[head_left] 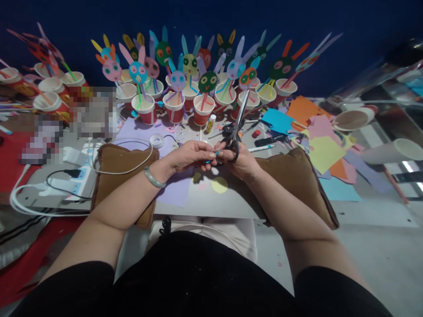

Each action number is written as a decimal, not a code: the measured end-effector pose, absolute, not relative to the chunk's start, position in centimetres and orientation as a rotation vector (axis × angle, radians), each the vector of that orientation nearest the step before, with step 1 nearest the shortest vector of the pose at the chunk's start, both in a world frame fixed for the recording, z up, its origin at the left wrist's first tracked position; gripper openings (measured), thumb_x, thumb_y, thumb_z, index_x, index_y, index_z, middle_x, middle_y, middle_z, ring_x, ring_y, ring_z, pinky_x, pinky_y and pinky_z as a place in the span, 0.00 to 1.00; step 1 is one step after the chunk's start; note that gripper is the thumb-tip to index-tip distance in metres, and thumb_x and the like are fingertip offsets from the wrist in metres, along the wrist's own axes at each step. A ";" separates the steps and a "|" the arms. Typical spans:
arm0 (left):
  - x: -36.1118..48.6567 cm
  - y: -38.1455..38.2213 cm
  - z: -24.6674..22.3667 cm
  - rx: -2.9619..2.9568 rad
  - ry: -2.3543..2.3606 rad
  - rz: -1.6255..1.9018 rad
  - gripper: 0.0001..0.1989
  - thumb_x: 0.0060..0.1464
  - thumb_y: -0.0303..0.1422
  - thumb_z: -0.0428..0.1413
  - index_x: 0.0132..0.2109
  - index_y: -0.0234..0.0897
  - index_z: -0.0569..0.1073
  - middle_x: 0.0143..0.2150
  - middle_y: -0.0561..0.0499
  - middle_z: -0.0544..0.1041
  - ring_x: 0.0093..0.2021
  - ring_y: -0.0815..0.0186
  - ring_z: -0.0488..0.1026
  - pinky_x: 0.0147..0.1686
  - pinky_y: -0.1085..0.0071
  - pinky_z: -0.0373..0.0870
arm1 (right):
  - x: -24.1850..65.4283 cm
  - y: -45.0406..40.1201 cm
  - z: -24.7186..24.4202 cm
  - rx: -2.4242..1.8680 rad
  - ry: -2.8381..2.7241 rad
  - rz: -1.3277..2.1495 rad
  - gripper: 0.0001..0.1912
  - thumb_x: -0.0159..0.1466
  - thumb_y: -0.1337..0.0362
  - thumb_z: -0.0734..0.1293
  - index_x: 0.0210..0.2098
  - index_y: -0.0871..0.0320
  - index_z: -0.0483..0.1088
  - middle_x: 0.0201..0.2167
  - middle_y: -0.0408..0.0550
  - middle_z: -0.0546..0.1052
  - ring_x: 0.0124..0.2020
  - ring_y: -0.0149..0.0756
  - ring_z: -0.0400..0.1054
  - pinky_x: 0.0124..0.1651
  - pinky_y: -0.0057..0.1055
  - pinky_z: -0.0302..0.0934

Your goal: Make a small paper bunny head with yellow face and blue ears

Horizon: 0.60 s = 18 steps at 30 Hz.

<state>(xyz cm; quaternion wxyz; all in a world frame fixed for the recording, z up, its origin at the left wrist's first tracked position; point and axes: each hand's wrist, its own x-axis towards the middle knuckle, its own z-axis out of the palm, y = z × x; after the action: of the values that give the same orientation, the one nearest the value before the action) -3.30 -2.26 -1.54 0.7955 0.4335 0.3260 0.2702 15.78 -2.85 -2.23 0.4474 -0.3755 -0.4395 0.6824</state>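
My left hand (194,156) is closed in a pinch on a small blue piece (217,152), probably paper, in front of my chest. Close against it, my right hand (240,159) has its fingers through the black handles of a pair of scissors (242,110), whose blades point up and away from me. The fingertips of both hands meet at the blue piece, and fingers partly hide it. On the table below lie a yellow paper circle (220,185) and a lilac paper sheet (175,187).
Several red paper cups (144,110) holding paper rabbit heads on straws line the back. Coloured paper scraps (325,154) lie right. Brown cushions (124,171) sit under both forearms. A glue stick (210,123), a tape roll (156,141) and a power strip (81,176) with cables are nearby.
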 end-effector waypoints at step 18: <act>-2.4 -2.6 -2.0 1.098 0.909 0.903 0.14 0.48 0.35 0.71 0.36 0.30 0.78 0.26 0.52 0.80 0.22 0.74 0.75 0.24 0.78 0.72 | 15.6 -2.6 -2.9 -1.146 -1.078 1.397 0.16 0.43 0.58 0.80 0.30 0.56 0.80 0.20 0.38 0.72 0.22 0.25 0.59 0.25 0.28 0.54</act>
<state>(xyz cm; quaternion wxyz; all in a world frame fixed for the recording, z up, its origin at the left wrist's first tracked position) -2.35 -2.62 -2.02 0.6646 0.4863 0.4025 0.3997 15.64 -2.62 -2.94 0.4955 -0.4731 -0.4450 0.5767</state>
